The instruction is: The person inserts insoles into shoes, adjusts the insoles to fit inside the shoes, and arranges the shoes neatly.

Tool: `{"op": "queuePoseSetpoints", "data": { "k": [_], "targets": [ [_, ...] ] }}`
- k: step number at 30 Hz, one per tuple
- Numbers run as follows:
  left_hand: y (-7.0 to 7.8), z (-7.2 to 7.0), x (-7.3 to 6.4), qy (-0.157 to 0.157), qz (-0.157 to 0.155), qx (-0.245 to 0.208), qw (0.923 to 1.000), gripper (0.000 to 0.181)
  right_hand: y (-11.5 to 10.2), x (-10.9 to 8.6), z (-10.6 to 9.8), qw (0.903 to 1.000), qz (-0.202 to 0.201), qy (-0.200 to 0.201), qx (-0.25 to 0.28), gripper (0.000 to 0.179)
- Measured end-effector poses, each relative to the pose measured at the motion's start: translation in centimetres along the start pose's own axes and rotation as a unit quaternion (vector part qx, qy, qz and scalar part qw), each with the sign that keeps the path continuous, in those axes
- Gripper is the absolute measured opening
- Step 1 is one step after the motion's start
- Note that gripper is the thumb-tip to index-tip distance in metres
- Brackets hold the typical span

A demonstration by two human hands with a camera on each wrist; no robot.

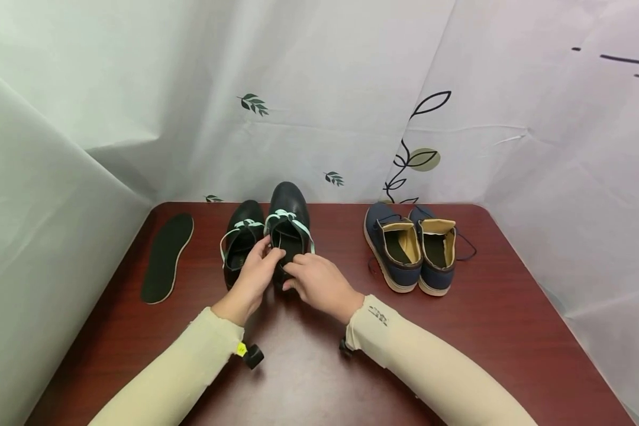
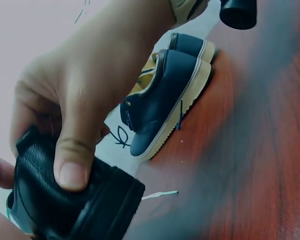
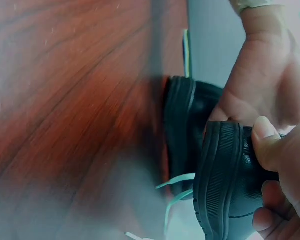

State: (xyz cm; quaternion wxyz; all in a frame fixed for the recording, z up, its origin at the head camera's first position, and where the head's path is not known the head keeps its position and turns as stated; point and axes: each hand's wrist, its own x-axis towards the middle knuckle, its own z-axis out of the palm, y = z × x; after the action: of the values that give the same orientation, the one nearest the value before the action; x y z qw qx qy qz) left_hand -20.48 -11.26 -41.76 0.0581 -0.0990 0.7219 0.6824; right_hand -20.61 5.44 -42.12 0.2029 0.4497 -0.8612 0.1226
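A black leather lace-up shoe (image 1: 289, 204) with pale mint laces stands on the table, toe pointing away. My left hand (image 1: 252, 275) grips the left side of its collar, the thumb over the opening. At the heel, my right hand (image 1: 322, 283) pinches the back of the shoe; its thumb presses the outer leather in the left wrist view, while the other fingers are partly hidden. Inside the opening a thin pale line shows, too small to identify. The matching black shoe (image 1: 248, 213) stands just left, partly behind my left hand.
A dark insole (image 1: 167, 257) with a light edge lies on the reddish-brown table (image 1: 303, 378) at the far left. Two navy shoes (image 1: 410, 269) with tan linings stand to the right, laces trailing. White cloth with leaf prints (image 1: 319, 142) hangs behind and at both sides.
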Motion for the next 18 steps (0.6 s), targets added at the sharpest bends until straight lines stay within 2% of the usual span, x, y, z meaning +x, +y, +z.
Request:
{"op": "queuePoseSetpoints", "data": {
  "k": [8, 18],
  "targets": [
    [-0.8, 1.0, 1.2, 0.023, -0.017, -0.005, 0.9996, 0.074, 0.5, 0.6, 1.8, 0.9992, 0.021, -0.033, 0.007, 0.017],
    [-1.5, 1.4, 0.7, 0.009, -0.035, 0.015, 0.9992, 0.081, 1.0, 0.4, 3.3, 0.9973, 0.038, -0.055, 0.030, 0.016]
  ]
}}
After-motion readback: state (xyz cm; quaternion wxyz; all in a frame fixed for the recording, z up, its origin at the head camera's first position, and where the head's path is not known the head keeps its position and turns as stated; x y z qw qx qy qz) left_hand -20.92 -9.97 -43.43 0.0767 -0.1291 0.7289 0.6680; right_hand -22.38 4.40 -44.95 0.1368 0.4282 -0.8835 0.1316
